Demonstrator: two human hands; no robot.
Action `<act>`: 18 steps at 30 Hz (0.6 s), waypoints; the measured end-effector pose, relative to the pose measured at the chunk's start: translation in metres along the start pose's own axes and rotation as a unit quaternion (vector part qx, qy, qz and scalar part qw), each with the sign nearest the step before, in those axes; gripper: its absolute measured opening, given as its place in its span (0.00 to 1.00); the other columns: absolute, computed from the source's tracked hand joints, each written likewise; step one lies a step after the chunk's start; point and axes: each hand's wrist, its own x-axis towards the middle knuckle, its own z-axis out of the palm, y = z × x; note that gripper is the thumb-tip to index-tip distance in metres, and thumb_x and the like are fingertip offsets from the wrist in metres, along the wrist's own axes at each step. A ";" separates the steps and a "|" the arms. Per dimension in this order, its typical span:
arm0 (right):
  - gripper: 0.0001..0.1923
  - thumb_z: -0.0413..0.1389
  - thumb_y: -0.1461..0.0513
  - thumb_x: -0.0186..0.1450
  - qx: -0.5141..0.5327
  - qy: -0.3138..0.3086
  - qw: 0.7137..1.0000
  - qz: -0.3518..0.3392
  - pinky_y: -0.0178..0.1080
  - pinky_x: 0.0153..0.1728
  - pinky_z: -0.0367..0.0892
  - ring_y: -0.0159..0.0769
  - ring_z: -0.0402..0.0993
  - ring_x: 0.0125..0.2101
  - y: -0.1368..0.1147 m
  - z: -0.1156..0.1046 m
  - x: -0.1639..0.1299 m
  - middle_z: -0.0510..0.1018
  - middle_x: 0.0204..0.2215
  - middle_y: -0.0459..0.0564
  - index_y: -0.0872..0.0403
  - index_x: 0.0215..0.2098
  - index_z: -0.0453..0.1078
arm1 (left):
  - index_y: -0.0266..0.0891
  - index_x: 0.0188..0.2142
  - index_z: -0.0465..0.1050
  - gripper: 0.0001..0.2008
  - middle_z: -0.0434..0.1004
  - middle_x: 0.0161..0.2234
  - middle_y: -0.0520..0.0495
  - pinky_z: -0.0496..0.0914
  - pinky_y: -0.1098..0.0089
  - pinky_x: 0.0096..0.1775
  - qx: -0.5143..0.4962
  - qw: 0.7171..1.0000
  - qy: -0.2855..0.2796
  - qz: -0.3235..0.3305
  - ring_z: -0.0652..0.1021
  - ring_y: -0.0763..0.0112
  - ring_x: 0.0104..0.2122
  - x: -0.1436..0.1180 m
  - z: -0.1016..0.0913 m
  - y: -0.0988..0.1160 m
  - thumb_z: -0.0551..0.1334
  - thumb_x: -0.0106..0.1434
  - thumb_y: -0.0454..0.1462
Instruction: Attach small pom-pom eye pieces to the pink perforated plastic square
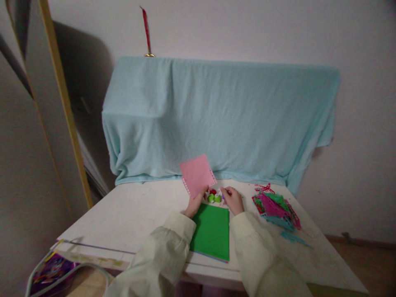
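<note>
The left hand (197, 203) grasps a pink sheet (198, 175) at its lower corner, thumb laid over the top face. The sheet is turned at an angle, its far corner reaching in view across the hem of the cloth behind; small cut-outs run along its left and right edges. The right hand (234, 201) is positioned to the right of the sheet, fingers curled and fingertips drawn together; I cannot tell whether anything is pinched between them. Both forearms are covered by pale sleeves (161, 252) with gathered cuffs.

Between the hands sits a cluster of small objects: a red piece (213, 192) and, in front of it, bright green pieces (214, 198). Their exact type is too small for me to confirm.

Directly in front, a stack of coloured paper (212, 232) lies flat, green sheet uppermost, other colours showing at the lower edge. To the right, a heap of perforated paper scraps (274, 207) combines magenta, green, red and blue. Red strips (265, 188) lie at its far side; blue strips (295, 238) lie at its near side.

All items rest on a white tabletop (130, 216). A light blue cloth (229, 119) hangs along its rear edge.
</note>
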 end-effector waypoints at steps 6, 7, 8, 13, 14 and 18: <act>0.17 0.43 0.55 0.69 -0.181 -0.020 0.981 -0.064 0.34 0.30 0.59 0.36 0.72 0.29 0.002 0.006 0.000 0.75 0.25 0.48 0.53 0.28 0.66 | 0.38 0.26 0.75 0.24 0.68 0.18 0.52 0.64 0.71 0.33 0.002 1.000 0.006 -0.006 0.69 0.72 0.23 0.003 0.000 -0.002 0.56 0.57 0.56; 0.16 0.42 0.57 0.69 -0.203 -0.027 0.976 -0.069 0.33 0.32 0.59 0.36 0.72 0.31 0.002 0.007 0.000 0.75 0.27 0.49 0.53 0.28 0.66 | 0.38 0.26 0.75 0.24 0.68 0.18 0.52 0.63 0.71 0.33 0.000 1.000 0.006 -0.003 0.69 0.72 0.22 0.003 0.000 -0.002 0.56 0.57 0.56; 0.16 0.42 0.58 0.70 -0.223 -0.034 0.972 -0.071 0.33 0.34 0.58 0.35 0.71 0.33 0.003 0.008 0.000 0.75 0.28 0.49 0.53 0.29 0.65 | 0.38 0.26 0.75 0.24 0.67 0.18 0.52 0.63 0.71 0.32 -0.003 1.000 0.006 -0.001 0.69 0.72 0.22 0.002 0.001 -0.001 0.56 0.57 0.56; 0.14 0.41 0.60 0.71 -0.287 -0.067 0.953 -0.073 0.33 0.36 0.57 0.34 0.70 0.36 -0.002 0.009 -0.004 0.74 0.33 0.50 0.53 0.33 0.65 | 0.38 0.27 0.75 0.25 0.67 0.17 0.52 0.63 0.71 0.32 -0.011 1.000 0.007 -0.006 0.68 0.73 0.21 0.000 0.000 0.002 0.56 0.57 0.56; 0.13 0.42 0.59 0.71 -0.294 -0.071 0.950 -0.077 0.33 0.36 0.57 0.34 0.70 0.36 -0.004 0.008 -0.006 0.74 0.33 0.50 0.53 0.34 0.66 | 0.38 0.28 0.75 0.25 0.67 0.17 0.52 0.63 0.71 0.32 -0.011 1.000 0.003 -0.010 0.68 0.73 0.21 0.000 0.000 0.003 0.56 0.57 0.57; 0.12 0.44 0.58 0.70 -0.304 -0.078 0.944 -0.098 0.34 0.34 0.58 0.35 0.71 0.36 -0.008 0.007 -0.010 0.73 0.35 0.50 0.52 0.36 0.67 | 0.38 0.27 0.74 0.25 0.66 0.17 0.53 0.63 0.71 0.31 -0.015 1.000 -0.001 -0.015 0.68 0.73 0.21 -0.001 0.000 0.005 0.55 0.57 0.57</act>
